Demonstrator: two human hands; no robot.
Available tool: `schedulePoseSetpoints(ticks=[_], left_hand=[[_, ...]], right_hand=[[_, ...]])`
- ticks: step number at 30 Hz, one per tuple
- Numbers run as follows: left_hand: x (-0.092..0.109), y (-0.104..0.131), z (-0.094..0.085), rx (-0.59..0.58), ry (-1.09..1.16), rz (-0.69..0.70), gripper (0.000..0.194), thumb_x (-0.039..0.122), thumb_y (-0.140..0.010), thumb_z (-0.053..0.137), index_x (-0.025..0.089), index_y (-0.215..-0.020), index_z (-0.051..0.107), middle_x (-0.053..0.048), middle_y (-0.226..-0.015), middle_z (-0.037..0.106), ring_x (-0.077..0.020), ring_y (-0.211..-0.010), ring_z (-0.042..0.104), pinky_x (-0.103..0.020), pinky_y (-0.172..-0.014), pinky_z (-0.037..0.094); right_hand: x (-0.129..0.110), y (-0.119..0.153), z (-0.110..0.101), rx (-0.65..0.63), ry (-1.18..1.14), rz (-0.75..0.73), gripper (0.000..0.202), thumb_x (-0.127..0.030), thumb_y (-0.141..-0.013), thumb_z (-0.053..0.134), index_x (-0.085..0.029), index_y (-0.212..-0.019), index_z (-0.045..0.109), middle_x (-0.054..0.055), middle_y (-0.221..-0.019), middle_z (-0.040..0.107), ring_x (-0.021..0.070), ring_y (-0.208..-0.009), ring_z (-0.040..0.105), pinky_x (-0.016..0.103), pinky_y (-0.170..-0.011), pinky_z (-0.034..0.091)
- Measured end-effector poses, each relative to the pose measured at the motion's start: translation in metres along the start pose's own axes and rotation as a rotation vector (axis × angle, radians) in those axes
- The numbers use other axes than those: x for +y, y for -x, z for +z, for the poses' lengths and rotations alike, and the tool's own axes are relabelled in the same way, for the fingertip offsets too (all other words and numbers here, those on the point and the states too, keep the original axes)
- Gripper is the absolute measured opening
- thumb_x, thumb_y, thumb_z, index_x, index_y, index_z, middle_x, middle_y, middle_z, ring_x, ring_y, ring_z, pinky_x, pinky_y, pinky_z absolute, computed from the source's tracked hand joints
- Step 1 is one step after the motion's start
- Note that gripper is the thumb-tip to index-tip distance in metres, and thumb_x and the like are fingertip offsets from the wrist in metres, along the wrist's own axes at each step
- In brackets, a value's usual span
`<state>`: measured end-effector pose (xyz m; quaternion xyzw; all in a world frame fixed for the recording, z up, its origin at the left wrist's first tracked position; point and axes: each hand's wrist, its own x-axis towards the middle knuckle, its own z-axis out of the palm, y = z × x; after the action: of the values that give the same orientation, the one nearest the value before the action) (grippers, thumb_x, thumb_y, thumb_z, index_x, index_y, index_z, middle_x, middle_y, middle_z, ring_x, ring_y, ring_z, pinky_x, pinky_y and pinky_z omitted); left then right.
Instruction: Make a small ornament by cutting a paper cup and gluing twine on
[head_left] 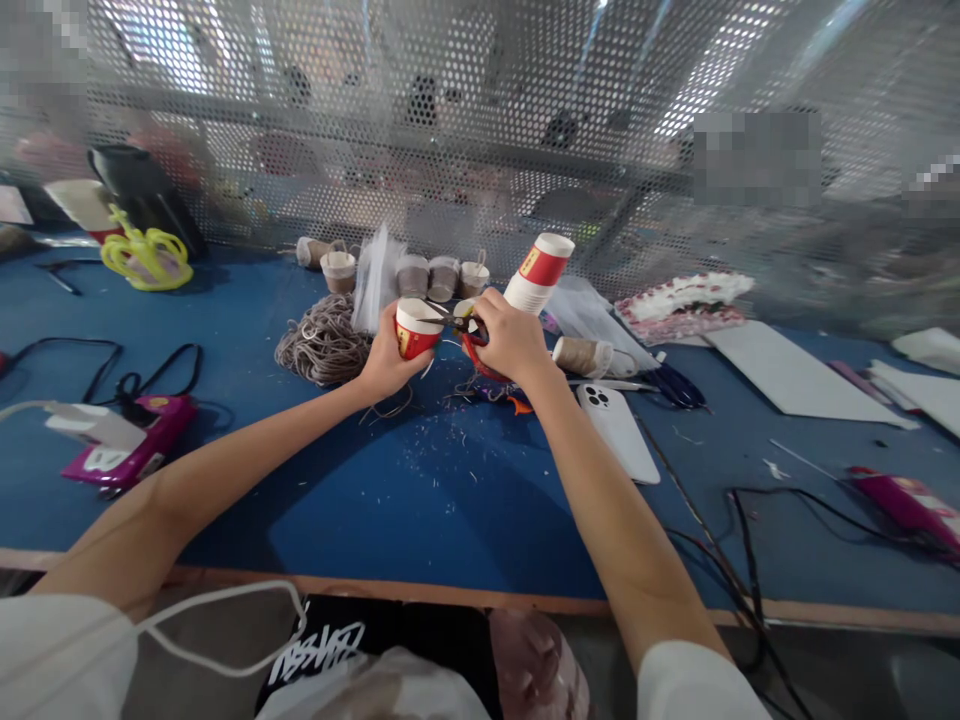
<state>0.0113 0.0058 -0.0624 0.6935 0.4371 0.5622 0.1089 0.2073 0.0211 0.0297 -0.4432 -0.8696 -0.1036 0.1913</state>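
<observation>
My left hand (390,362) is closed round a red and white paper cup (417,335), held above the table with its opening up. In my right hand (511,338) is a pair of scissors (466,330) with red handles; its dark blades reach left over the rim of the cup. Whether the blades touch the paper I cannot tell. Behind my right hand a stack of similar paper cups (541,268) leans to the right. Beside my left hand lies a bundle of grey-brown cord (324,342). Small white scraps (442,450) are scattered on the table below.
Several small cord-wrapped cups (442,278) and clear plastic bags (376,270) stand at the back, before a perforated metal panel (465,130). A white phone (619,432) lies right of centre. Magenta power strips (142,440) with cables lie at both sides. A yellow crown (146,255) stands far left.
</observation>
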Motion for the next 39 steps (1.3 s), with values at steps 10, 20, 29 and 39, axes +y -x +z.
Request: schedulePoseSetpoints(ticks=[10, 20, 29, 39], left_hand=[[0.092, -0.033, -0.057, -0.175, -0.663, 0.303, 0.050, 0.010, -0.088, 0.047, 0.020, -0.137, 0.046, -0.014, -0.140, 0.055, -0.0333, -0.124, 0.055, -0.053, -0.107, 0.043], [0.145, -0.008, -0.060, -0.243, -0.439, 0.364, 0.046, 0.012, -0.091, 0.048, 0.033, -0.131, 0.055, -0.002, -0.128, 0.065, -0.0303, -0.131, 0.053, -0.059, -0.114, 0.036], [0.155, -0.007, -0.063, -0.243, -0.399, 0.298, 0.044, 0.013, -0.089, 0.049, 0.033, -0.128, 0.057, -0.002, -0.127, 0.066, -0.0301, -0.132, 0.052, -0.059, -0.115, 0.035], [0.142, -0.002, -0.060, -0.099, -0.755, 0.647, 0.059, 0.008, -0.085, 0.058, 0.034, -0.137, 0.047, -0.004, -0.134, 0.063, -0.0288, -0.123, 0.059, -0.051, -0.104, 0.046]], right_hand=[[-0.004, 0.005, -0.050, 0.198, -0.007, 0.007, 0.024, -0.038, -0.083, 0.056, -0.019, -0.098, 0.059, 0.012, -0.111, 0.061, 0.0247, -0.091, 0.058, 0.034, -0.063, 0.042], [-0.002, 0.013, -0.070, 0.213, -0.037, -0.037, 0.023, -0.035, -0.086, 0.050, -0.019, -0.098, 0.060, 0.011, -0.106, 0.059, 0.0185, -0.080, 0.057, 0.033, -0.063, 0.046], [-0.003, 0.013, -0.069, 0.184, -0.011, -0.045, 0.023, -0.037, -0.088, 0.050, -0.020, -0.099, 0.060, 0.010, -0.107, 0.060, 0.0209, -0.088, 0.058, 0.034, -0.066, 0.047], [0.004, 0.011, -0.060, 0.399, -0.127, -0.234, 0.010, -0.031, -0.086, 0.048, -0.023, -0.082, 0.052, 0.007, -0.092, 0.058, 0.0165, -0.074, 0.055, 0.028, -0.053, 0.041]])
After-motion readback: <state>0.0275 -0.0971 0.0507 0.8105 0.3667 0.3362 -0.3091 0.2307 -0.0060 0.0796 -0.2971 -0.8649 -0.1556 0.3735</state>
